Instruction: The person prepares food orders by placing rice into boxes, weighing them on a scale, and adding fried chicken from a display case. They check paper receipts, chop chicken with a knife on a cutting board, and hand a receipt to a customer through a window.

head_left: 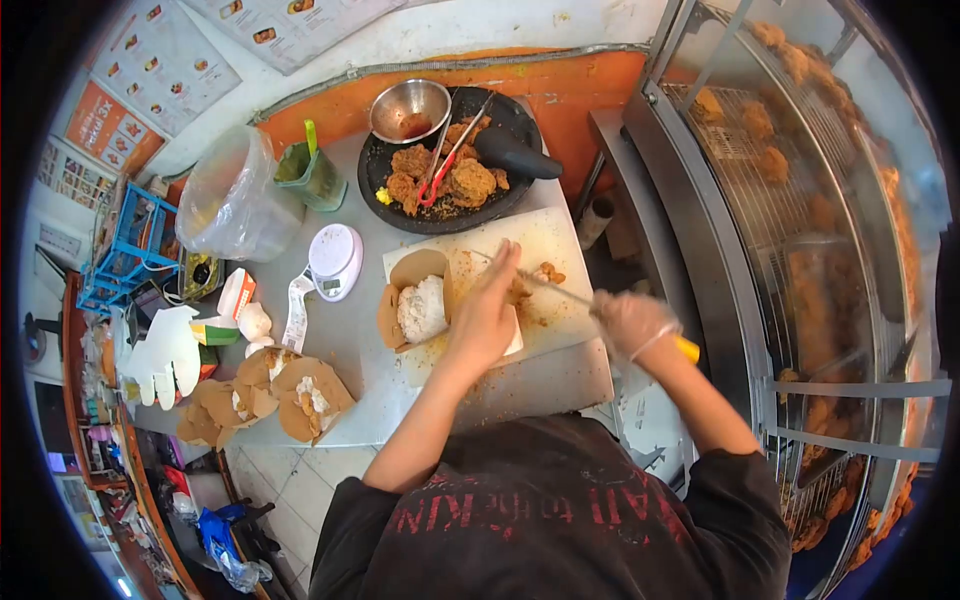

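Observation:
My left hand (486, 310) is bare and lies flat over fried chicken (545, 272) on the white cutting board (555, 232), fingers stretched out. My right hand (632, 322) wears a thin clear glove and grips a knife (560, 290) with a yellow handle; its blade reaches left toward the chicken under my left hand. Just left of my left hand stands an open brown paper box with white rice (420, 308).
A black round tray (450, 165) with fried chicken, red tongs, a steel bowl and a black scoop sits behind the board. A small scale (335, 260), plastic bag, green cup and more paper boxes (300, 395) lie left. A glass warming cabinet (800, 220) stands right.

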The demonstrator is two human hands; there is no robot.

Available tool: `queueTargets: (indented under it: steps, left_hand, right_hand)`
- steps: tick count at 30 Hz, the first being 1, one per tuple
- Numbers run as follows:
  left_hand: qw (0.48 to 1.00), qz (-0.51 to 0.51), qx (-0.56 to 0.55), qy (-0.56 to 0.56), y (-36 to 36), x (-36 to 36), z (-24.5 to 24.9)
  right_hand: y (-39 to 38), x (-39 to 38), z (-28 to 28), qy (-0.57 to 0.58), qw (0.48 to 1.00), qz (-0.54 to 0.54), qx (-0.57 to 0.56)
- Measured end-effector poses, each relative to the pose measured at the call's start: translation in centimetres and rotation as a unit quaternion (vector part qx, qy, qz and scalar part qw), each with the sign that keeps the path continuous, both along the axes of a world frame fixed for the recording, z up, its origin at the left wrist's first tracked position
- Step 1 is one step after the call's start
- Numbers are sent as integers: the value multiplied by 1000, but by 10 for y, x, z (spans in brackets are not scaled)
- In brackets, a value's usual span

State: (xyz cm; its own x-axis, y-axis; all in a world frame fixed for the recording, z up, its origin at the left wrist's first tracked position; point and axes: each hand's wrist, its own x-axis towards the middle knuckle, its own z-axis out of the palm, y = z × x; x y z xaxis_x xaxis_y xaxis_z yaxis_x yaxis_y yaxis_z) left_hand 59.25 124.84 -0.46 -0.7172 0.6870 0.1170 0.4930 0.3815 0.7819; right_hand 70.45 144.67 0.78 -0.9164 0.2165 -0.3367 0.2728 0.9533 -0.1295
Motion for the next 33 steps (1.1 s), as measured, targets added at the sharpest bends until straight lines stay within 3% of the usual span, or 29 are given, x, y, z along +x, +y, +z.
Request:
queueTargets:
  steps: [1, 3, 7, 8, 9, 10, 12, 13, 14, 16, 23, 26, 28, 30, 32, 33]
  left_hand:
    - [997, 17, 78, 18, -10, 1, 8]
    - [996, 19, 88, 8, -28, 0, 14]
    - [994, 25, 83, -65, -48, 16, 22]
    - [993, 20, 72, -88, -52, 20, 21]
    - [995, 21, 89, -37, -57, 23, 14]
    - [995, 26, 89, -36, -64, 27, 14]
    - [994, 50, 65, -72, -79, 32, 12]
    - [994, 56, 67, -72, -84, 34, 13]
    - [992, 61, 65, -93, -89, 38, 16]
    - [989, 69, 60, -115, -98, 41, 24]
    - [984, 130, 114, -52, -148, 38, 46]
    - [978, 181, 105, 14, -198, 31, 55]
    - [944, 302, 128, 45, -242, 26, 57]
    - [916, 370, 146, 49, -282, 26, 68]
    - [877, 452, 149, 57, -322, 29, 72]
    - [860, 477, 147, 108, -341, 25, 65]
  right_hand:
    - [8, -11, -10, 77, 996, 47, 18]
    - [17, -39, -16, 107, 990, 83, 51]
    - [28, -91, -64, 51, 995, 59, 55]
    - [28, -94, -74, 111, 989, 90, 29]
    - [26, -96, -84, 169, 978, 121, 2]
    - [22, -94, -95, 170, 977, 127, 1]
    - [10, -81, -114, 409, 904, 114, 39]
    - [-7, -73, -108, 286, 956, 37, -46]
    - [-24, -69, -102, 285, 957, 41, -48]
    - [-53, -66, -92, 238, 968, 34, 70]
    - [-77, -92, -119, 136, 990, 29, 26]
    - [-69, -97, -130, 178, 983, 35, 32]
    - [-47, -109, -155, 243, 969, 3, -50]
    - [-18, -118, -177, 333, 929, 143, 73]
    - [-103, -112, -39, 300, 937, -17, -176]
    - [-140, -110, -5, 297, 926, 15, -230]
